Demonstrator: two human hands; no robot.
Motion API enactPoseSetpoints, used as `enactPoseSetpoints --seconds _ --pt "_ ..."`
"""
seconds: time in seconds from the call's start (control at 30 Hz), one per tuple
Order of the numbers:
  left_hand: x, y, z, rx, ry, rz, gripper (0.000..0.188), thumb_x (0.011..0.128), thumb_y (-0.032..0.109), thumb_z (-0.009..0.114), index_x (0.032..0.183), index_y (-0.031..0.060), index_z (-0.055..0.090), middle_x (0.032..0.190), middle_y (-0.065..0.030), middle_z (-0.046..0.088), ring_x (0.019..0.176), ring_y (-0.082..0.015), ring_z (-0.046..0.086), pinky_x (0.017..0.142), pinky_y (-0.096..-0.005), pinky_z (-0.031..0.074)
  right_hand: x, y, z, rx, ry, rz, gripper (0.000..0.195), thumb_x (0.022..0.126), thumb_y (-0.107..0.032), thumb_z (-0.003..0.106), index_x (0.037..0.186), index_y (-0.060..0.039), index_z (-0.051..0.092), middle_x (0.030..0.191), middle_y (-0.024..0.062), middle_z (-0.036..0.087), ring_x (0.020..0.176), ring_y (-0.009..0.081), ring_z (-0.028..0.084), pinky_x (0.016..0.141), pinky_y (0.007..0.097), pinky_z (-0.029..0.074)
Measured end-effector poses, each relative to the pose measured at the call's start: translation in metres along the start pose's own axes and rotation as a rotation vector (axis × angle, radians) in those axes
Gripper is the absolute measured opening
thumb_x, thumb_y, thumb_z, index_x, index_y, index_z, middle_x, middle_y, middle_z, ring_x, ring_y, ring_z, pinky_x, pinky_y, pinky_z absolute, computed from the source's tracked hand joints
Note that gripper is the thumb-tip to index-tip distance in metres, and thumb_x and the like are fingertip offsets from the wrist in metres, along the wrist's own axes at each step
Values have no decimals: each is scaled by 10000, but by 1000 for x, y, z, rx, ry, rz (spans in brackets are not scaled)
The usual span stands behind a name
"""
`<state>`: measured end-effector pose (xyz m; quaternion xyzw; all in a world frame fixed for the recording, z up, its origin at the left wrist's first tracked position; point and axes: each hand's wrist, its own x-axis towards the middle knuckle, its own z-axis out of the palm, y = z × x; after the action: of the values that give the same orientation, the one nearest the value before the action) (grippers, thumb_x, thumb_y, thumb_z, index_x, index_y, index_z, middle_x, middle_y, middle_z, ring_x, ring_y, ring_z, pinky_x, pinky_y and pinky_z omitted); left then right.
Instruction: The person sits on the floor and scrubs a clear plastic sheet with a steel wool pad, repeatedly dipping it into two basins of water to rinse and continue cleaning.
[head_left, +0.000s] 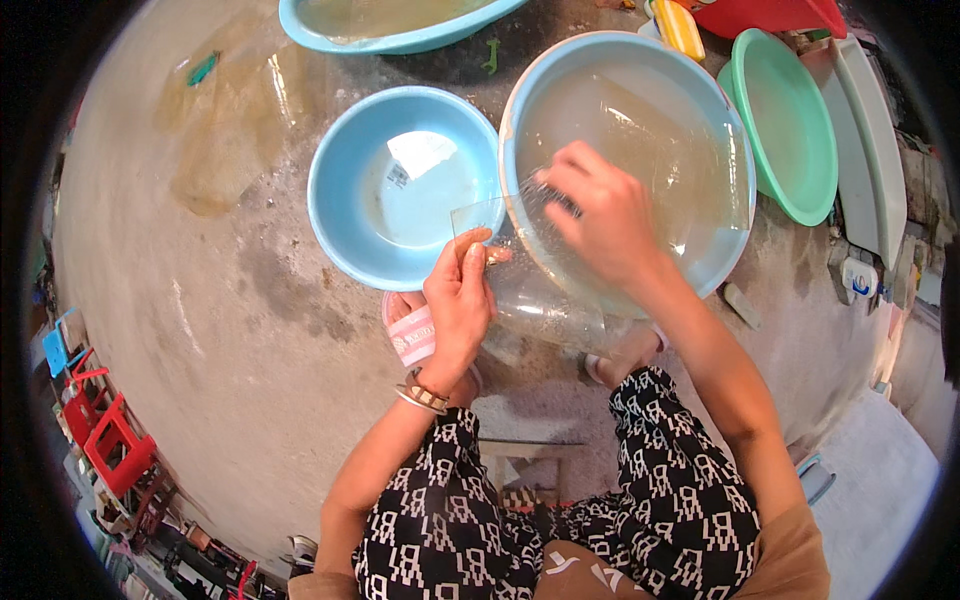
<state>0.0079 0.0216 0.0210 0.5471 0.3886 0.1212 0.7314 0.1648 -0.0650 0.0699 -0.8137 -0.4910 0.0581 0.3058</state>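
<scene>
My left hand grips a clear, glass-like pane near its corner, thumb on top. The pane is tilted between the small blue basin and the large blue basin, over the large one's near rim. My right hand is at the pane's far part, above the large basin, fingers bent and blurred by motion. Whether it holds something small against the pane cannot be made out. Fine drops or wet specks show around its fingers. Murky water and another clear sheet are in the large basin.
A green basin leans at the right beside a white trough-like piece. Another blue basin stands at the top. A yellow-and-white object touches the large basin's far side. Red plastic stools stand far left; wet patches mark the concrete floor.
</scene>
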Motion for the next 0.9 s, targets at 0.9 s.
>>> enactPoseSetpoints --seconds 0.9 --pt "9 -2 -2 99 -187 -43 95 957 114 525 966 44 460 650 -8 559 437 -47 426 374 -196 333 30 8 20 -118 -56 -121 148 680 -92 672 816 -109 617 880 41 575 754 239 609 602 389 515"
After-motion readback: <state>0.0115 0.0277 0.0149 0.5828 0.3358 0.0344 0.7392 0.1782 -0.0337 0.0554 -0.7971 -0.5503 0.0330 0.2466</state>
